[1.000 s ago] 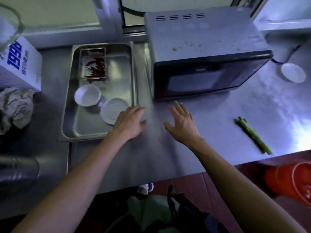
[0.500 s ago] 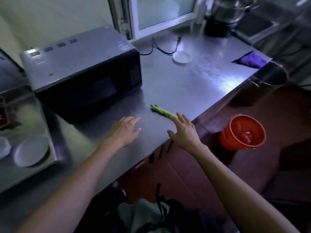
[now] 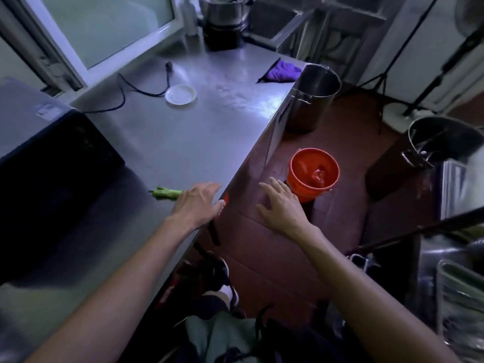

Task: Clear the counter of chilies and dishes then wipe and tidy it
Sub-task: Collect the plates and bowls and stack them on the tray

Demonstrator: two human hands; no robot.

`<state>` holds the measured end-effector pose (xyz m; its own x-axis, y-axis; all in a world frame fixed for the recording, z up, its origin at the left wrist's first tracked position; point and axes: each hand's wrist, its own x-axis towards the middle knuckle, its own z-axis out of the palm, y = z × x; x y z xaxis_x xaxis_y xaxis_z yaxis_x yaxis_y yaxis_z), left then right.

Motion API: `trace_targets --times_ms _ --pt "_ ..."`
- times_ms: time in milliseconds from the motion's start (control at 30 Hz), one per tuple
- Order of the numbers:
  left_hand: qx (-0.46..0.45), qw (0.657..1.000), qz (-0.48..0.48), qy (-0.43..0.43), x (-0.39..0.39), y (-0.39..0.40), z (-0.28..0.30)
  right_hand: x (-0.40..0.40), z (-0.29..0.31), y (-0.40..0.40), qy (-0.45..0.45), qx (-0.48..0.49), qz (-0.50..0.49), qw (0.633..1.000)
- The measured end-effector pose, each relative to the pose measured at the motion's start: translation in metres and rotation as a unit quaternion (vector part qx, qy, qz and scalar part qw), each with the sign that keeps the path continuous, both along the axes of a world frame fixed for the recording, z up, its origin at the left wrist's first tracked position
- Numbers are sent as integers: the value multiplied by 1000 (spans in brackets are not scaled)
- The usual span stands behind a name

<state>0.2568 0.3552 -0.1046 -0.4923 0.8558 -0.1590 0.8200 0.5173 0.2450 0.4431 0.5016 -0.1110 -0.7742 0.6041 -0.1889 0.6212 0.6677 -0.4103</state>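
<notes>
**Green chili at the counter edge, both hands empty**

The steel counter (image 3: 188, 142) fills the left and centre of the frame, its front edge running down toward the lower middle. A dark microwave (image 3: 49, 163) sits at the left. On the floor at centre right stands an orange bucket (image 3: 313, 174). A small white dish (image 3: 180, 94) lies in the upper middle, beside a black cord, with a purple cloth (image 3: 284, 72) at the far corner. The green chili (image 3: 165, 193) lies at centre left, its near end hidden under the left hand (image 3: 197, 203), which rests flat over the edge, fingers straight. The right hand (image 3: 281, 205) hovers off the counter, fingers spread, gripping nothing.

Best approach, I judge: pinch the chili mid-length, lift cleanly rather than dragging it, then collect the dish.
</notes>
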Motion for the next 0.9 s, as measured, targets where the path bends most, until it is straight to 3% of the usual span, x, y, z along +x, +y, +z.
trace_targets --times_ms 200,600,900 --pt "-20 1000 -3 -15 -25 40 -23 -22 -6 36 -23 7 7 1000" --pt "-14 997 41 -59 -133 124 -40 -144 -19 128 -56 1 49 997" --pt "-3 992 115 -58 -205 129 -34 -246 -16 166 -66 12 117 991"
